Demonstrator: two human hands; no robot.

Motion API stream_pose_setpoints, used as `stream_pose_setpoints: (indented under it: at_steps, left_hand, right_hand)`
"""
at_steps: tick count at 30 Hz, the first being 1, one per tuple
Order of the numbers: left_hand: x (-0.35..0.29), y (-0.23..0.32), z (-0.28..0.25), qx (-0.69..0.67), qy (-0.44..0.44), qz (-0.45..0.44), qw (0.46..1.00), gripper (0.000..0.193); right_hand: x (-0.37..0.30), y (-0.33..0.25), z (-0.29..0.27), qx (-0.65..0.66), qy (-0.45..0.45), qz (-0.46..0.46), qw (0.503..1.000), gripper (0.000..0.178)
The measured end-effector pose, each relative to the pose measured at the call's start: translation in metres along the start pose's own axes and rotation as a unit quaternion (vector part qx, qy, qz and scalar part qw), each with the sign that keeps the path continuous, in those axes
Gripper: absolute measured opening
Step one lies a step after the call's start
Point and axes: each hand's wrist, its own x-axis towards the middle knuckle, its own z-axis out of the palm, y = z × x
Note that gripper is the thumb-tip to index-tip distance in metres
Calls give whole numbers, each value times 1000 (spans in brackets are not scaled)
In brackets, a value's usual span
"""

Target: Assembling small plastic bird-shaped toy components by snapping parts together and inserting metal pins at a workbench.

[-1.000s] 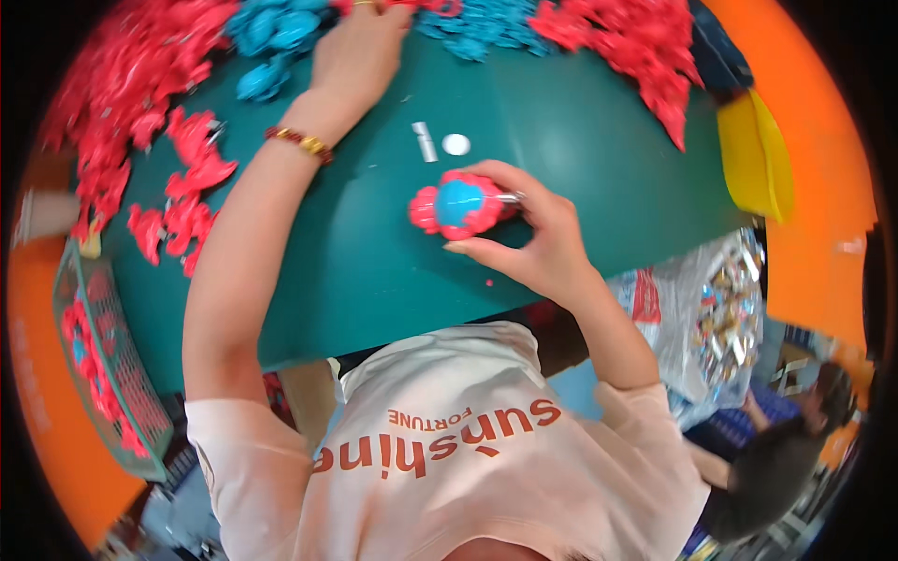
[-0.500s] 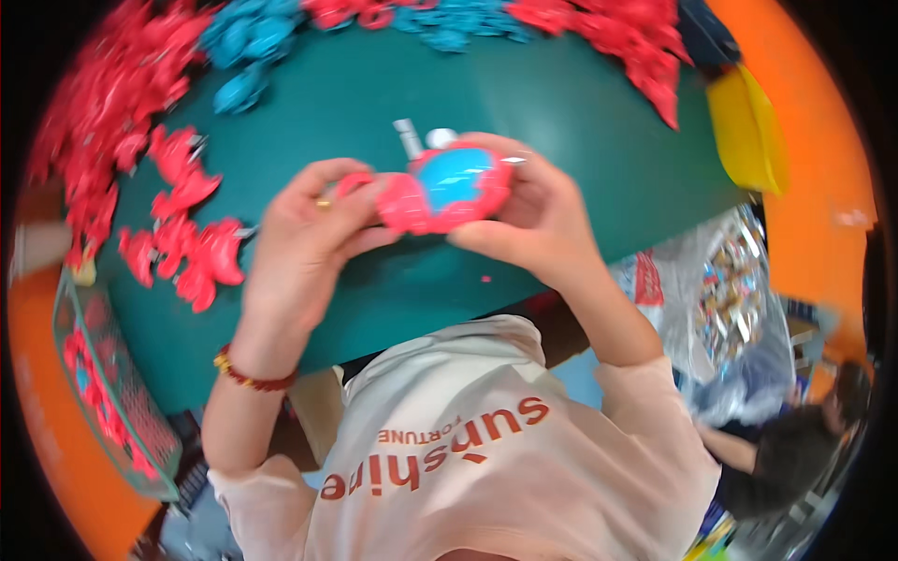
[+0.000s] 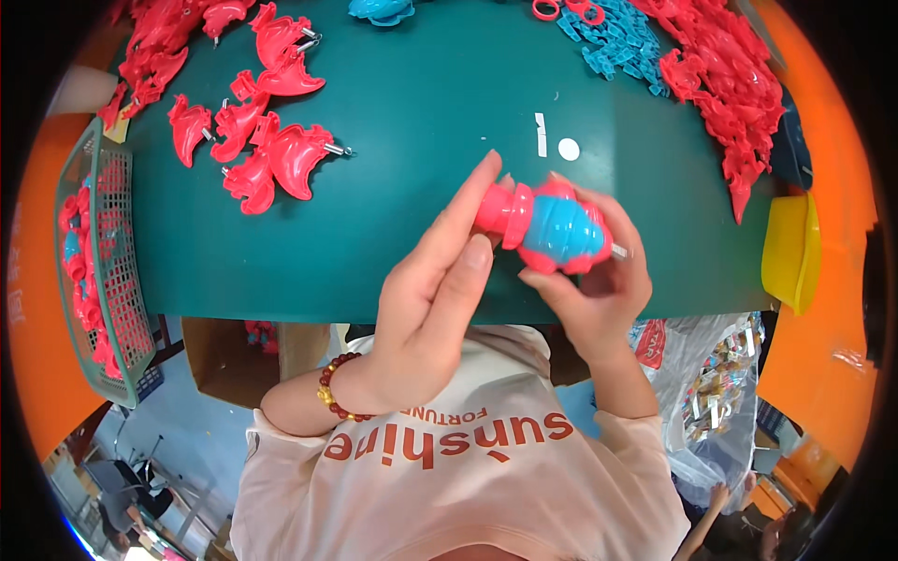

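Note:
A toy of red and blue plastic (image 3: pixel 564 229) is in front of me above the table, its red ringed end toward the left. My right hand (image 3: pixel 608 280) is closed round its right side, fingers above and thumb below. A short metal piece pokes out at that end. My left hand (image 3: pixel 435 294) meets the red end with fingers stretched out flat and the thumb just below; it does not wrap round the toy. Beyond the toy, a white strip (image 3: pixel 541 136) and a white disc (image 3: pixel 569 150) lie on the green tabletop (image 3: pixel 421 122).
Several red curved parts with metal springs (image 3: pixel 297 159) lie at the left. Blue parts (image 3: pixel 617 42) and a red pile (image 3: pixel 739 103) are at the far right. A green basket (image 3: pixel 122 252) stands left, a yellow bin (image 3: pixel 789 252) right. Below the edge is a cardboard box (image 3: pixel 220 360).
The toy has moved right and turned in my hands. My left hand has gone from gripping its left end to lying flat against it. The view has shifted.

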Motion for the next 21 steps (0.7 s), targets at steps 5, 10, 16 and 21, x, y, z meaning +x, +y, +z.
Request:
stream_pose_setpoints:
  at_steps: [5, 10, 16, 21]
  left_hand:
    - [-8, -10, 3, 83, 22, 77, 993, 47]
    - [-6, -8, -1, 27, 85, 74, 993, 36]
    - [-10, -4, -6, -31, 98, 25, 994, 35]
    - [-10, 4, -14, -77, 73, -39, 994, 26]
  right_hand:
    - [-7, -1, 3, -42, -16, -22, 999, 70]
    - [-5, -6, -3, 52, -29, 51, 997, 73]
    - [1, -8, -8, -51, -93, -60, 993, 71]
    - [2, -13, -5, 9, -75, 21, 997, 70]
